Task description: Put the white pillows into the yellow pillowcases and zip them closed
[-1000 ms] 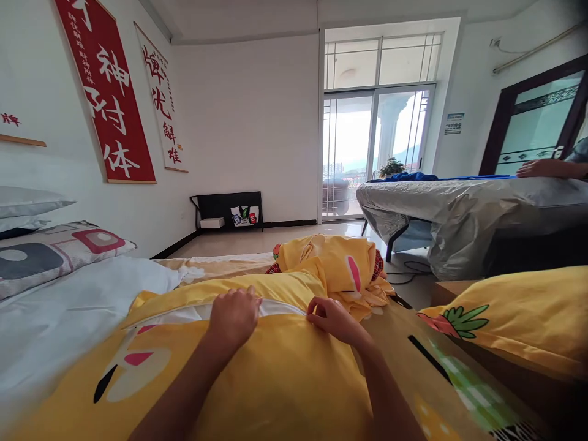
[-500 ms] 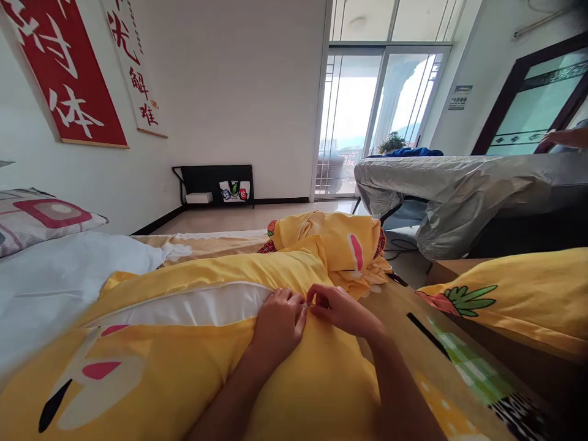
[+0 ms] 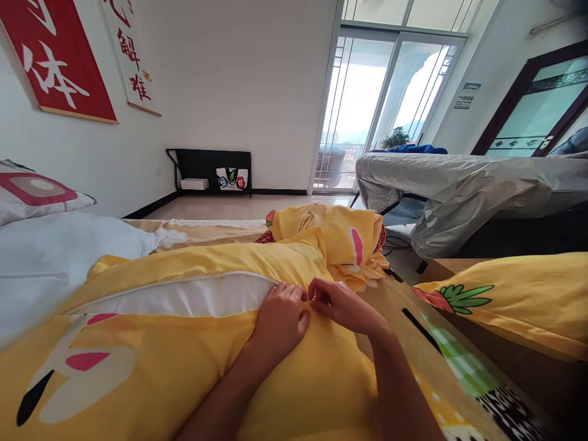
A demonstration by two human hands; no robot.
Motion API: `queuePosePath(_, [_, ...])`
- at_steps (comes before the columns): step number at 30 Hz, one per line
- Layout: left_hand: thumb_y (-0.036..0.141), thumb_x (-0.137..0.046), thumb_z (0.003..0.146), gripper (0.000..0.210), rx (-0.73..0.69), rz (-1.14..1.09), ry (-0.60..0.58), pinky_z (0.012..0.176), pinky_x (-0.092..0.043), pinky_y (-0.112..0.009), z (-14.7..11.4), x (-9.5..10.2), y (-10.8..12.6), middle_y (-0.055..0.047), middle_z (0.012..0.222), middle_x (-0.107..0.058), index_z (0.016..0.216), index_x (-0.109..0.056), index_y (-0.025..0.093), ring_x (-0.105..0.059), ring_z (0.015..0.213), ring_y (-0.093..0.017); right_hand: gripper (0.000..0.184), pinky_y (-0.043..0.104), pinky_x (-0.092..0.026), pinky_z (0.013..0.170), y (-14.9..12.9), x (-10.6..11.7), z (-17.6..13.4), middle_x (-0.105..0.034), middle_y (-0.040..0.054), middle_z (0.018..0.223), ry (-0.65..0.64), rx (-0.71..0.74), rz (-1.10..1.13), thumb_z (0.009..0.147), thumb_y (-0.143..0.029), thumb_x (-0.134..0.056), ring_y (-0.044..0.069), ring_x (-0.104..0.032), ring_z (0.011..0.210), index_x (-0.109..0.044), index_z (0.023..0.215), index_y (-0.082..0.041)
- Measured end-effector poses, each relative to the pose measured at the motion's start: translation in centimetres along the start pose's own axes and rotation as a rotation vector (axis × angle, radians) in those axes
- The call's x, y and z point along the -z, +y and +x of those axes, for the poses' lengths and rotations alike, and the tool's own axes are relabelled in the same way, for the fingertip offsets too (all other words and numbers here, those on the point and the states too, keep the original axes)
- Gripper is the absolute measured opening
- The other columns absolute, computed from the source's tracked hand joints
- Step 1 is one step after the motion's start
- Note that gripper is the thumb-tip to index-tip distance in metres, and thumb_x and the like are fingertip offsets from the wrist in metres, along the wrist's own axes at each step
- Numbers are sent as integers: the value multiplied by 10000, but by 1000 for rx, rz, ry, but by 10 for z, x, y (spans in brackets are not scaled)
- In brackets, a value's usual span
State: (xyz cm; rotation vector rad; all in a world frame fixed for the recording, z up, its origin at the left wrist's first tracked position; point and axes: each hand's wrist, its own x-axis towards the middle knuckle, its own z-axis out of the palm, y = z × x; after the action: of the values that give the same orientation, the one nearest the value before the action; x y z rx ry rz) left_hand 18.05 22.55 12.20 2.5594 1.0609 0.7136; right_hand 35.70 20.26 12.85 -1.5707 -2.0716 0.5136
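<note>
Yellow pillowcase (image 3: 316, 386), lower centre, gapes over white pillow (image 3: 184, 296); left hand (image 3: 282, 315) clasps its edge, right hand (image 3: 342, 305) pinches alongside, seemingly fastening the opening; next calls for taut cloth.

There are two hands (image 3: 283, 318) (image 3: 346, 306) and two scrolls (image 3: 57, 61) (image 3: 140, 68).

From the person's head, the camera looks forward and down over both forearms. The left hand (image 3: 282, 318) and right hand (image 3: 346, 306) sit close, near mid-frame; the yellow pillowcase (image 3: 184, 361) is nearest, running past the bottom edge. Taking in a wide sweep, it faces the far wall (image 3: 248, 79) and glass sliding door (image 3: 390, 104).
</note>
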Motion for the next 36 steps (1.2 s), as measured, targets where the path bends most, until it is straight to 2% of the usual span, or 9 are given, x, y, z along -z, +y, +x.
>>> queuePosePath(5, [143, -554, 785, 111, -24, -63, 14, 893, -414, -377, -1, 0, 0, -48, 941, -635, 876, -562, 206, -520, 954, -231, 27, 222, -313, 546, -2, 3, -2, -485, -57, 627, -3, -4, 14, 793, -197, -513, 105, -416, 586, -514, 817, -210])
queuePosePath(12, [47, -468, 737, 215, -169, -175, 57, 843, -429, -325, -5, -2, 0, -37, 881, -621, 837, -556, 215, -530, 919, -204, 21, 212, -312, 543, -3, 4, -3, -510, -47, 640, 2, 5, 29, 798, -223, -522, 101, -415, 592, -517, 793, -204])
queuePosePath(14, [70, -499, 724, 168, -126, -271, 72, 778, -441, -286, -5, -2, 1, -24, 825, -619, 794, -548, 215, -552, 859, -187, 16, 213, -312, 540, -3, 4, -3, -512, -49, 640, -4, -1, 31, 788, -216, -530, 101, -417, 593, -525, 792, -201])
queuePosePath(17, [194, -497, 817, 53, 3, -454, 116, 651, -437, -250, -3, -3, 0, -8, 758, -630, 828, -544, 213, -576, 709, -154, 41, 213, -306, 534, -4, 4, -3, -498, -53, 633, -7, -2, 19, 757, -178, -535, 99, -412, 586, -523, 791, -199])
queuePosePath(19, [252, -458, 869, 104, 73, -520, 160, 616, -428, -241, -1, -4, -2, 0, 719, -638, 860, -553, 211, -581, 646, -140, 65, 212, -304, 532, -4, 4, -4, -490, -56, 627, -5, -7, 17, 741, -156, -526, 97, -410, 580, -511, 787, -200])
queuePosePath(22, [254, -478, 860, 127, 135, -505, 187, 633, -427, -240, 2, -6, -4, -5, 712, -656, 822, -589, 206, -596, 656, -142, 88, 212, -305, 538, -5, 4, -4, -491, -58, 625, -8, -7, 4, 726, -134, -512, 96, -415, 579, -503, 782, -202])
queuePosePath(27, [244, -503, 840, 160, 155, -383, 92, 632, -409, -246, 1, -9, -2, -24, 746, -680, 768, -638, 196, -596, 683, -153, 129, 214, -303, 553, -6, 2, -5, -503, -55, 626, -7, 9, -39, 706, -113, -507, 97, -423, 582, -526, 797, -203])
queuePosePath(31, [255, -483, 854, 184, 126, -220, 45, 599, -364, -247, -3, -11, 5, -31, 774, -684, 815, -654, 200, -593, 681, -156, 84, 216, -298, 554, -7, 2, -6, -519, -49, 647, 6, 7, -55, 724, -138, -520, 99, -424, 596, -522, 780, -201])
queuePosePath(36, [286, -487, 859, 213, 134, -204, 36, 581, -347, -243, -5, -13, 8, -19, 775, -708, 915, -682, 223, -612, 667, -160, 83, 222, -299, 564, -7, 4, -8, -529, -48, 648, 19, -19, -53, 737, -152, -523, 102, -437, 605, -535, 804, -200])
